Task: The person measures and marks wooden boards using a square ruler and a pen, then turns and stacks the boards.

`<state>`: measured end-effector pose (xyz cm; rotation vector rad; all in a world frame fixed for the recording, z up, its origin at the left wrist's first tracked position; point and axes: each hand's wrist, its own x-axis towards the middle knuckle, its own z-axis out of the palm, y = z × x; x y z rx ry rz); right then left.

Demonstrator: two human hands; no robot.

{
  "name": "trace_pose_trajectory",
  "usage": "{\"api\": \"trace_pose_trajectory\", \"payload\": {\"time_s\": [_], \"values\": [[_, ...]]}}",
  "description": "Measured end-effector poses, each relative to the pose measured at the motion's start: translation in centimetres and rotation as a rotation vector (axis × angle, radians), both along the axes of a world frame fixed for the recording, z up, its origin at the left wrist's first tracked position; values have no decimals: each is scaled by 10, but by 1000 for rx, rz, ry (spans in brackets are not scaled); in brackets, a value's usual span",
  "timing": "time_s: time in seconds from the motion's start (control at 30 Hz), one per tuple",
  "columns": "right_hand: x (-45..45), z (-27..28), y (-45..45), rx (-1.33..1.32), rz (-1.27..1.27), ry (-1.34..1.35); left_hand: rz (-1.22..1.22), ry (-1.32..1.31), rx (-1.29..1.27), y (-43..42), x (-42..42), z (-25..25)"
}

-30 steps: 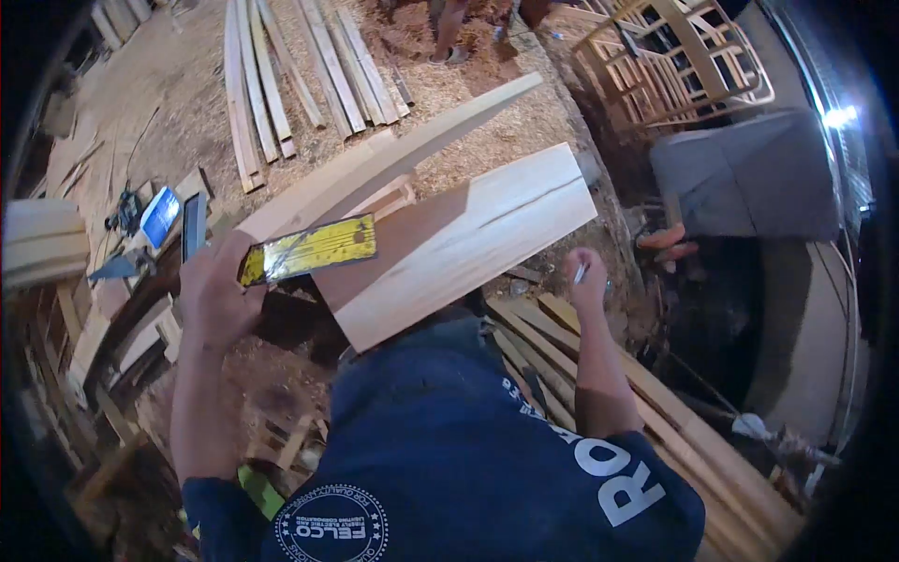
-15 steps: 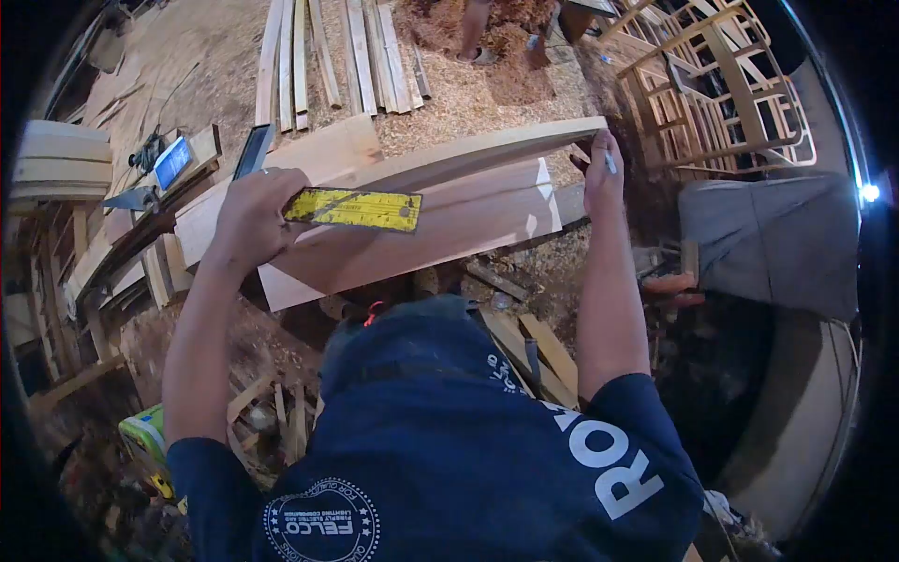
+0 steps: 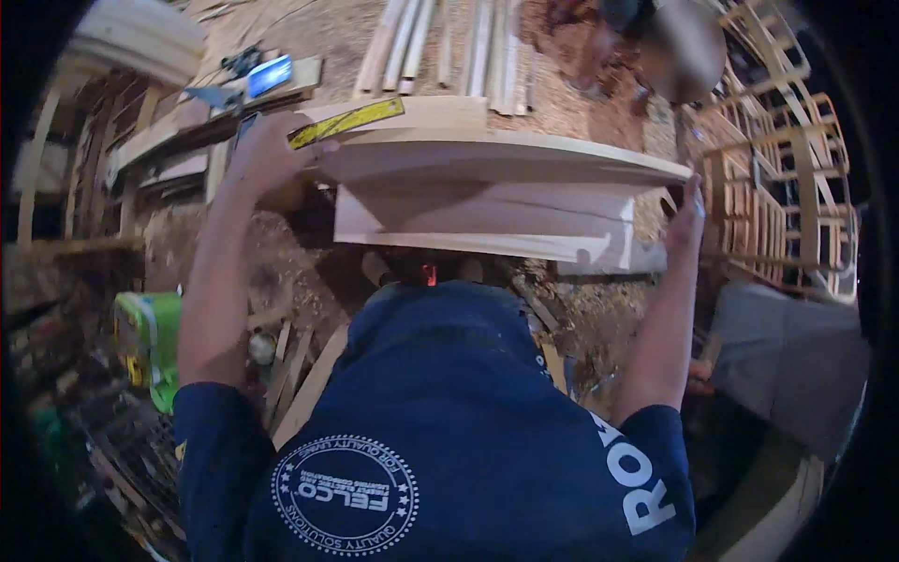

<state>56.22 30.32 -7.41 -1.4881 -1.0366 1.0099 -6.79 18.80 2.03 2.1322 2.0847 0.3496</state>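
My left hand (image 3: 267, 155) is closed around a try square with a worn yellow blade (image 3: 346, 124), which points right over a board. That hand is also by the left end of a long, curved wooden board (image 3: 524, 150). The fingers of my right hand (image 3: 686, 220) are closed on the board's right end. A small pale thing shows at those fingers, too small to name. Below the curved board is a wide, flat wooden board (image 3: 468, 239), and another pale board (image 3: 431, 112) lies behind it.
Several wood strips (image 3: 412, 42) lie on the shaving-covered floor ahead. A lit phone (image 3: 270, 77) rests at the upper left. Another person (image 3: 637, 47) is at the upper right, near slatted wooden frames (image 3: 787, 159). A grey cover (image 3: 791, 347) is at right, a green container (image 3: 161, 347) at left.
My view has turned, and the curved board now appears more level. The yellow blade has tilted upward at its right end. Another person now shows more at the upper right.
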Motion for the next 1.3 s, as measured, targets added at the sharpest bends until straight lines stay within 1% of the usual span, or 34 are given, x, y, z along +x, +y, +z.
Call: {"api": "trace_pose_trajectory", "payload": {"time_s": [0.07, 0.13, 0.17, 0.3, 0.4, 0.5, 0.53, 0.63, 0.73, 0.77, 0.8, 0.83, 0.87, 0.9, 0.93, 0.97, 1.0, 1.03, 1.07, 1.1, 1.13, 1.2, 1.23, 1.3], "values": [[-14, 3, 4, -52, -96, -63, 116, -40, -104, -7, -16, -2], [-10, -3, 8, -52, -82, -52, 217, -104, -175, -15, -27, -12], [-10, -6, 9, -42, -87, -54, 222, -266, -157, -16, -33, -24], [10, -21, 15, 11, -24, -125, 250, -426, -47, -19, -31, -48], [13, -24, 11, 17, -89, -266, 277, -448, -81, -20, -26, -41], [-1, -15, -10, 73, -112, -340, 279, -397, -113, -21, -24, -37], [-2, -15, -13, 89, -118, -360, 266, -397, -85, -22, -24, -39], [1, -21, -16, 152, -98, -283, 249, -391, -26, -22, -21, -44], [10, -25, -13, 97, -106, -276, 282, -372, -32, -18, -18, -44], [11, -27, -13, 114, -98, -232, 291, -357, -46, -17, -18, -43], [-2, -20, -19, 131, -95, -189, 295, -342, -61, -16, -18, -43], [-8, -14, -23, 150, -104, -151, 277, -354, -19, -16, -20, -47], [-3, -17, -20, 106, -153, -287, 241, -374, 24, -15, -24, -53], [-2, -9, -20, 50, -153, -496, 236, -367, 32, -13, -24, -54], [0, -25, -19, 222, -177, -413, 226, -364, 41, -13, -24, -53], [6, -18, -21, 140, -114, -506, 229, -381, 64, -14, -23, -56], [21, -34, -13, 138, -151, -609, 236, -398, 86, -13, -22, -59], [4, -7, -20, 1, -139, -733, 240, -330, 81, -13, -20, -55], [2, -11, -19, 77, -148, -702, 252, -255, 79, -13, -19, -52], [10, -23, -16, 145, -125, -648, 268, -356, 23, -13, -24, -55], [2, -16, -21, 129, -155, -644, 290, -451, -38, -11, -28, -56], [-8, -1, -27, 122, -150, -644, 280, -411, 11, -12, -29, -59], [-3, -4, -27, 110, -147, -669, 282, -390, 34, -13, -28, -60], [0, -6, -26, 87, -133, -716, 291, -468, -5, -13, -29, -60]]}}
